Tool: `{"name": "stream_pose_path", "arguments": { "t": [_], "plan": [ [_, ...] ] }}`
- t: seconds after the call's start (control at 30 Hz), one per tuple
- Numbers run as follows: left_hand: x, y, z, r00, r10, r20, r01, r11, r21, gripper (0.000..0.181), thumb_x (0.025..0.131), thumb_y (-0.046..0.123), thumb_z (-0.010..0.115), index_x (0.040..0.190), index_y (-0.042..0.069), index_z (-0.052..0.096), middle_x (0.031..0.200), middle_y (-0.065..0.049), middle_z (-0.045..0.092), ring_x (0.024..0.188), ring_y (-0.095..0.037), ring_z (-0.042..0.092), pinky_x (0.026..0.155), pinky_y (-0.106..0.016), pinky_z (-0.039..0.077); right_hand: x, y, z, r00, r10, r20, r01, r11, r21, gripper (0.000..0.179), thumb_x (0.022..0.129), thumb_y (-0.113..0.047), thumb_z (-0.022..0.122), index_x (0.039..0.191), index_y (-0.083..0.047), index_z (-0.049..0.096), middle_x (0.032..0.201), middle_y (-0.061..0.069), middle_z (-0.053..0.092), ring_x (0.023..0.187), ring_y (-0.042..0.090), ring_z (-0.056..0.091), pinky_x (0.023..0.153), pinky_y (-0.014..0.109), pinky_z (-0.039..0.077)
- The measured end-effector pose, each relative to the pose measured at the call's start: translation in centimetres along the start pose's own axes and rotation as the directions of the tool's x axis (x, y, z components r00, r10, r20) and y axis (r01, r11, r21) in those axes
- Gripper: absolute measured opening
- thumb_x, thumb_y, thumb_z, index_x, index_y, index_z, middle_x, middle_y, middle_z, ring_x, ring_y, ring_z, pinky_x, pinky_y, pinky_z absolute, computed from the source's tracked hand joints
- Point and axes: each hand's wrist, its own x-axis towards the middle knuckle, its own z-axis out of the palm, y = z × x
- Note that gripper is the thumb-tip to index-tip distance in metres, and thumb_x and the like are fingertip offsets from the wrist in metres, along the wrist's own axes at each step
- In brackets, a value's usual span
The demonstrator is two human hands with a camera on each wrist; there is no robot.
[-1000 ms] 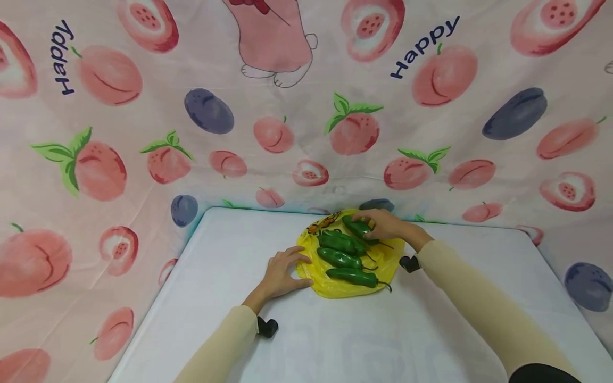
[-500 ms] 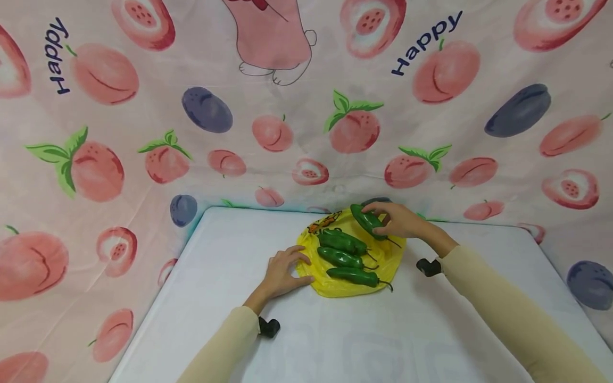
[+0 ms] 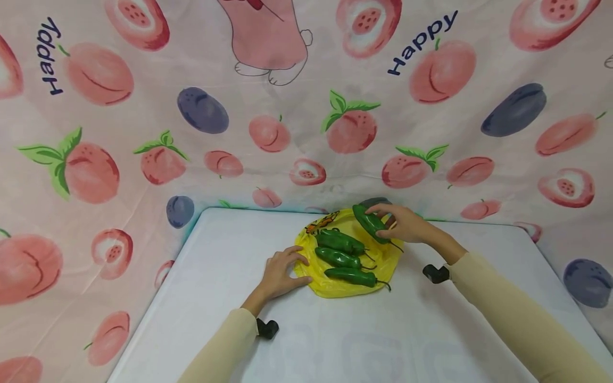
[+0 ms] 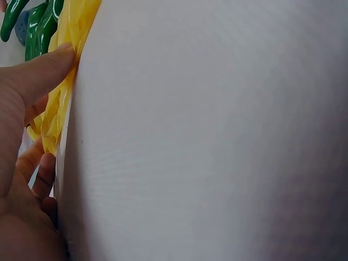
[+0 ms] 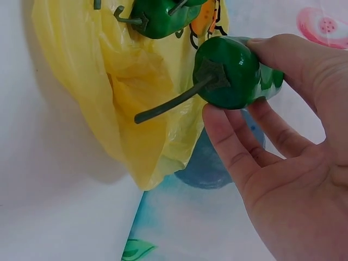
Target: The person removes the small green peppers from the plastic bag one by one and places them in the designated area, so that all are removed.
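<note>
In the head view, the person's right grip (image 3: 407, 223) (a bare hand) is closed on a green pepper (image 3: 370, 225), thumb and fingers on opposite sides of it. That pepper is at the far right part of a yellow plastic bag (image 3: 330, 290), its stem pointing toward the near right. The other green peppers (image 3: 339, 258) lie roughly side by side on the bag, with stems toward the right. The left grip (image 3: 280, 273) is spread, its thumb and fingertips at the bag's left edge. Bag and peppers are on a white surface (image 3: 364, 346), in front of a fruit-printed cloth (image 3: 287, 101).

In the left wrist view, the thumb reaches the crinkled bag and the fingers lie past it, a gap between them; green peppers show at the upper corner.

In the right wrist view, thumb and fingertips hold the pepper around its body, its stem end facing the camera. The bag's creased yellow plastic lies beside and behind the stem; whether the pepper touches the bag, I cannot tell.
</note>
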Motion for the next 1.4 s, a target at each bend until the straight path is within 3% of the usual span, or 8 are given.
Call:
{"name": "stream_pose_path", "arguments": {
  "t": [0.3, 0.7, 0.93, 1.4],
  "plan": [
    [0.0, 0.0, 0.1, 1.0, 0.018, -0.02, -0.018, 1.0, -0.003, 0.033, 0.085, 0.042, 0.083, 0.109, 0.023, 0.07, 0.15, -0.009, 0.052, 0.126, -0.036, 0.049, 0.096, -0.055, 0.033, -0.6, 0.0, -0.1, 1.0, 0.008, -0.002, -0.008, 1.0, 0.006, 0.055, 0.09, -0.007, 0.078, 0.141, -0.011, 0.057, 0.125, 0.021, 0.062, 0.096, 0.03, 0.068, 0.083, 0.044, 0.058],
    [0.1, 0.3, 0.0, 1.0, -0.022, 0.018, 0.022, 0.999, 0.025, 0.033, 0.085, 0.043, 0.083, 0.111, 0.027, 0.07, 0.154, -0.004, 0.05, 0.13, -0.035, 0.047, 0.099, -0.054, 0.032, -2.5, 1.0, -0.9, 0.998, -0.036, -0.043, 0.035, 0.999, -0.014, 0.054, 0.09, -0.008, 0.078, 0.141, -0.01, 0.058, 0.123, 0.019, 0.064, 0.093, 0.026, 0.068, 0.084, 0.045, 0.058],
    [0.0, 0.2, -0.1, 1.0, -0.022, 0.007, 0.022, 1.0, 0.013, 0.034, 0.085, 0.042, 0.084, 0.111, 0.026, 0.07, 0.153, -0.004, 0.05, 0.128, -0.035, 0.047, 0.096, -0.052, 0.033, -3.8, 1.8, -1.7, 0.998, -0.009, -0.06, 0.008, 1.0, -0.016, 0.056, 0.091, -0.012, 0.079, 0.142, -0.011, 0.057, 0.129, 0.019, 0.062, 0.096, 0.026, 0.068, 0.087, 0.048, 0.057],
    [0.1, 0.0, 0.1, 1.0, -0.017, 0.001, 0.017, 1.0, 0.01, 0.034, 0.085, 0.043, 0.083, 0.11, 0.025, 0.07, 0.152, -0.005, 0.051, 0.128, -0.034, 0.048, 0.096, -0.053, 0.033, -6.6, 3.1, -3.5, 0.993, 0.059, -0.106, -0.059, 0.998, 0.008, 0.057, 0.091, -0.014, 0.08, 0.143, -0.01, 0.056, 0.13, 0.019, 0.062, 0.095, 0.026, 0.069, 0.085, 0.033, 0.056]
  ]
}}
